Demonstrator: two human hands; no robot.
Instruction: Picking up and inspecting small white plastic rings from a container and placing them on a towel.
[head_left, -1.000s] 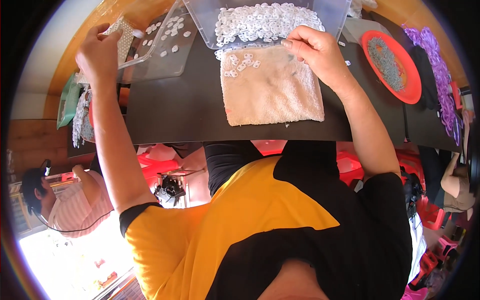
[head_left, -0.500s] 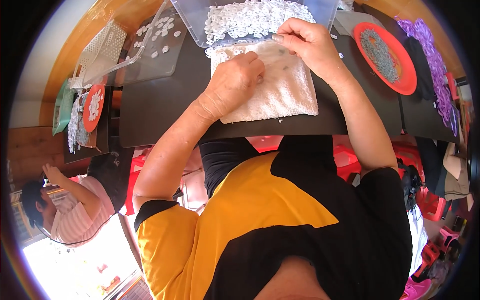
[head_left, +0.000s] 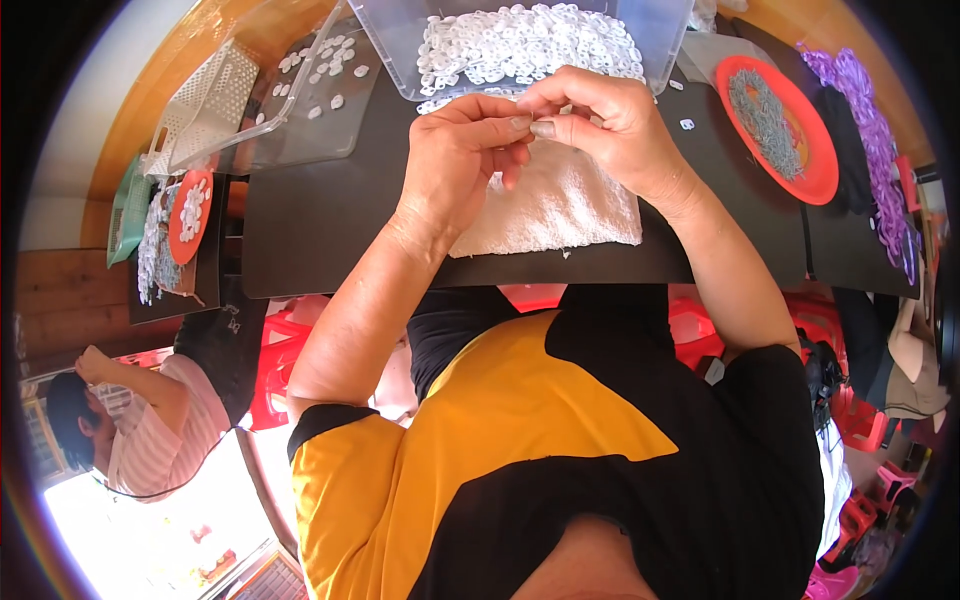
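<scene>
Hands: left hand (head_left: 450,160) and right hand (head_left: 622,125) fingertips together, curled like a pinch; can't tell if they're gripping anything.
Progress: mid-fiddle, I'd guess; no finished piece I can spot.
Still loose: tons of small white plastic pieces (head_left: 530,45) in a clear plastic tub (head_left: 402,50), black worktop (head_left: 330,220).
Pose: forearms angled inward over a fuzzy cream cloth square (head_left: 560,215).

A dark table (head_left: 320,225) bears a pale towel (head_left: 565,215), clear bin (head_left: 393,50) and red plate (head_left: 822,165).
</scene>
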